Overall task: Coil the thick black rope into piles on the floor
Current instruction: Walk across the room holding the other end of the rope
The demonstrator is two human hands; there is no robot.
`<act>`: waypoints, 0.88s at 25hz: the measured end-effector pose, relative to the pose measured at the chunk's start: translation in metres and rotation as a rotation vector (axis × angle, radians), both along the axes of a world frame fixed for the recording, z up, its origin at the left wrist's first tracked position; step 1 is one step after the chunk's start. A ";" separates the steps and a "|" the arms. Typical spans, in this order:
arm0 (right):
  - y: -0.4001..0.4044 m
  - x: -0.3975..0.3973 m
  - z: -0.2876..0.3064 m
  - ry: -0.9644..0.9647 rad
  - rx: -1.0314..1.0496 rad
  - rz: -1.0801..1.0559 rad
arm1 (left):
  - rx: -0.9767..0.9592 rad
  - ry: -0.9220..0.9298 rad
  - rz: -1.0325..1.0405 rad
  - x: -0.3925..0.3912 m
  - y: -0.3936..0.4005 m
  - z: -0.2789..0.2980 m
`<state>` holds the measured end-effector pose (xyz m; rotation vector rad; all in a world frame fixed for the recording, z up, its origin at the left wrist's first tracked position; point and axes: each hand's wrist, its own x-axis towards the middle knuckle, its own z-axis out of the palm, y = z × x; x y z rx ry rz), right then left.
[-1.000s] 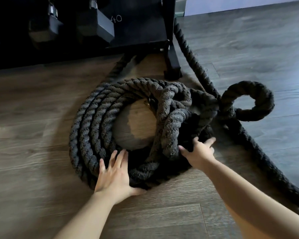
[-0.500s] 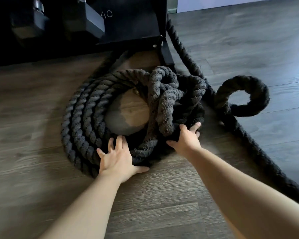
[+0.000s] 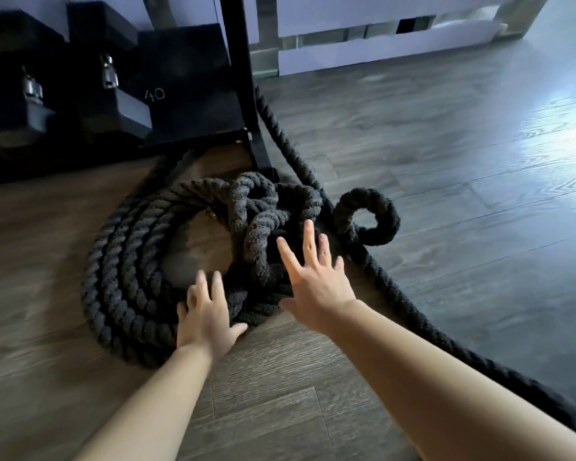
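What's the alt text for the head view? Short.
Two bare hands reach over a thick black rope coil on a wood floor: the left hand rests open on its near edge, the right hand is spread open above the tangled side. Loose rope trails right; a black dumbbell rack stands behind.

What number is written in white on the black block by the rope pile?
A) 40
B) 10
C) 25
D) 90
A: the black block on the rack behind the coiled rope has "40" written on it in white, just left of the rack's upright post.
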<state>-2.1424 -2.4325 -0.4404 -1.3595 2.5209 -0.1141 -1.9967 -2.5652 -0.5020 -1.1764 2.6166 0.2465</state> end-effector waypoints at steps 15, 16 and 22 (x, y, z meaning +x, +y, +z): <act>0.196 -0.054 0.252 0.020 -0.021 -0.311 | -0.164 -0.036 -0.602 -0.125 0.192 0.321; 0.214 -0.058 0.278 0.033 -0.035 -0.319 | -0.167 -0.034 -0.623 -0.133 0.213 0.346; 0.359 -0.050 0.441 0.000 -0.091 -0.595 | -0.258 -0.110 -1.035 -0.170 0.372 0.504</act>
